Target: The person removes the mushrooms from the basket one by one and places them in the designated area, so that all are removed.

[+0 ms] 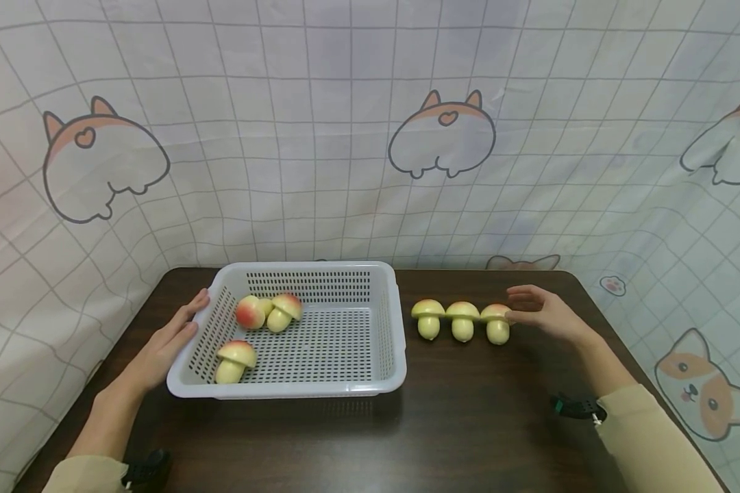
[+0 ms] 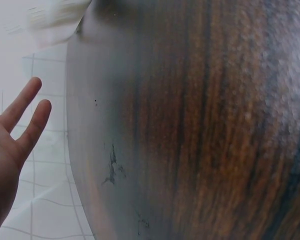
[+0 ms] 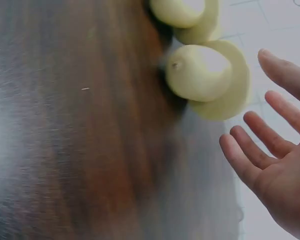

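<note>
Three toy mushrooms (image 1: 462, 322) with pale stems and yellow-red caps stand in a row on the dark table. My right hand (image 1: 543, 313) is beside the rightmost mushroom (image 1: 497, 332), fingers spread and holding nothing; in the right wrist view a gap shows between the hand (image 3: 285, 155) and that mushroom (image 3: 200, 75). A light grey plastic basket (image 1: 345, 390) lies to the left, with three more such mushrooms inside: two (image 1: 250, 313) touching at the back left, one (image 1: 235, 361) at the front left. My left hand (image 1: 160, 349) rests straight fingers against the basket's left rim.
The dark wooden table (image 1: 444, 431) has rounded far corners. A white grid-patterned cloth (image 1: 321, 171) with cartoon dogs hangs behind it and along both sides. Dark bands with small devices sit at both wrists.
</note>
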Demonstrator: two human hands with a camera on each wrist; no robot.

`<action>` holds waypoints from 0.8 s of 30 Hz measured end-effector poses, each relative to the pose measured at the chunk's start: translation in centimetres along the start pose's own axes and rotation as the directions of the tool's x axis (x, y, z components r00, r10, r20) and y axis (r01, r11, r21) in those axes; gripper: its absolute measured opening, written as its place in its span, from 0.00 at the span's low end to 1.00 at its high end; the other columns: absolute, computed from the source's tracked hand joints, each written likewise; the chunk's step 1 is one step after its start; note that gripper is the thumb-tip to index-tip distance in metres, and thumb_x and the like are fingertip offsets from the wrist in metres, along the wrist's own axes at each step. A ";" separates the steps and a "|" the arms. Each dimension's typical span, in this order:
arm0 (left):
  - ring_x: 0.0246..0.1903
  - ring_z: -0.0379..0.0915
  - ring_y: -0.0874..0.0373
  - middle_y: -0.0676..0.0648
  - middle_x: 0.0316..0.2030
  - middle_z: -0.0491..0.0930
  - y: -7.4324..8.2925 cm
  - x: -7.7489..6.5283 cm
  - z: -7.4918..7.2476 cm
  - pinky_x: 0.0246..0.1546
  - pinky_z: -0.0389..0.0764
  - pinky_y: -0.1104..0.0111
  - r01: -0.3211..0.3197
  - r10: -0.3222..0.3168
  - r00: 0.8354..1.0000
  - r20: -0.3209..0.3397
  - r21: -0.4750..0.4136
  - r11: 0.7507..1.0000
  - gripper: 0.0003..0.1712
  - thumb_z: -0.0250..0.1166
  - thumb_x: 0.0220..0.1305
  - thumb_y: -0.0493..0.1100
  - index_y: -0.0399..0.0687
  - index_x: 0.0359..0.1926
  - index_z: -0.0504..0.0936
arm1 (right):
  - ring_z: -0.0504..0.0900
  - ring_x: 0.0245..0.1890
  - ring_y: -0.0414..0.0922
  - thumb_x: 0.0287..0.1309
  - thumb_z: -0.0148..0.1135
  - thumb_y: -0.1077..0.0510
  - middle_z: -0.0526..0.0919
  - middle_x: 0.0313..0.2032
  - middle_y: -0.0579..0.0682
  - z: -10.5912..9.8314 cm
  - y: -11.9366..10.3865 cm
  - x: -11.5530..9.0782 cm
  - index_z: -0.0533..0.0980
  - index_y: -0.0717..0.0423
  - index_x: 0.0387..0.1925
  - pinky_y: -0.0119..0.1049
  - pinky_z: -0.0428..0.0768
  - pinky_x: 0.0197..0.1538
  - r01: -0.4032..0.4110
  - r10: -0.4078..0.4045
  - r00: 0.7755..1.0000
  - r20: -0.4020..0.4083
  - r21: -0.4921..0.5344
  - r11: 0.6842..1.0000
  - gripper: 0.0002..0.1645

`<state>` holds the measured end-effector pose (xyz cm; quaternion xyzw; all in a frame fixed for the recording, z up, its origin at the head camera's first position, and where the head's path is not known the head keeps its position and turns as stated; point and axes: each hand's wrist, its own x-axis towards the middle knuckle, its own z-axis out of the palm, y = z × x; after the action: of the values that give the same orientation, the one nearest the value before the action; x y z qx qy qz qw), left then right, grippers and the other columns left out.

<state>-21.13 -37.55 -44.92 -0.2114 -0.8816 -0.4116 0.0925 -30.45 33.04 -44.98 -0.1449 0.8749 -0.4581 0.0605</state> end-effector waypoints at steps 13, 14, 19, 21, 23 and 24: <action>0.77 0.45 0.54 0.41 0.80 0.47 0.0 0.1 0.0 0.56 0.56 0.86 0.015 -0.015 1.000 0.001 -0.003 1.000 0.29 0.46 0.82 0.39 0.43 0.79 0.57 | 0.67 0.68 0.63 0.67 0.69 0.47 0.71 0.68 0.64 -0.9 -5.9 1.4 0.68 0.58 0.71 0.63 0.68 0.61 0.044 -0.042 0.999 0.021 -0.098 0.994 0.38; 0.77 0.45 0.56 0.41 0.80 0.47 0.0 0.1 0.0 0.56 0.55 0.86 0.014 -0.014 1.000 -0.002 -0.004 1.000 0.29 0.46 0.82 0.39 0.43 0.79 0.58 | 0.67 0.68 0.63 0.67 0.69 0.46 0.71 0.68 0.63 -0.7 -6.4 1.6 0.68 0.58 0.70 0.63 0.68 0.62 0.047 -0.045 0.999 0.023 -0.098 0.994 0.38; 0.76 0.45 0.62 0.41 0.80 0.48 -0.1 0.1 -0.1 0.57 0.55 0.86 0.010 -0.010 1.000 -0.004 -0.003 1.000 0.29 0.46 0.82 0.39 0.42 0.79 0.58 | 0.69 0.68 0.60 0.66 0.70 0.46 0.73 0.67 0.60 0.0 -9.1 2.6 0.69 0.56 0.70 0.61 0.70 0.62 0.074 -0.070 0.997 0.046 -0.090 0.993 0.37; 0.76 0.45 0.62 0.41 0.80 0.48 -0.1 0.1 0.0 0.56 0.55 0.86 0.012 -0.012 1.000 -0.002 -0.004 1.000 0.29 0.46 0.82 0.39 0.42 0.79 0.58 | 0.70 0.67 0.59 0.66 0.70 0.46 0.73 0.66 0.59 0.3 -10.2 3.0 0.69 0.55 0.70 0.59 0.71 0.61 0.088 -0.083 0.995 0.060 -0.083 0.993 0.37; 0.76 0.45 0.62 0.41 0.80 0.47 -0.1 0.0 0.0 0.56 0.56 0.86 0.015 -0.015 1.000 0.000 -0.004 1.000 0.29 0.46 0.82 0.39 0.43 0.79 0.57 | 0.70 0.67 0.59 0.67 0.70 0.47 0.73 0.66 0.58 0.8 -11.3 3.5 0.69 0.55 0.69 0.58 0.72 0.60 0.110 -0.105 0.992 0.074 -0.074 0.991 0.36; 0.76 0.45 0.62 0.41 0.80 0.47 -0.1 0.0 0.0 0.56 0.56 0.86 0.018 -0.018 1.000 0.000 -0.006 1.000 0.29 0.46 0.82 0.39 0.43 0.79 0.57 | 0.71 0.66 0.58 0.67 0.70 0.47 0.74 0.65 0.57 1.0 -11.8 3.7 0.69 0.54 0.69 0.58 0.73 0.60 0.120 -0.115 0.990 0.079 -0.068 0.990 0.35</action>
<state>-21.21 -37.62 -45.03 -0.2038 -0.8823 -0.4149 0.0884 -31.40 24.71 -35.80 -0.2155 0.8779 -0.4233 0.0609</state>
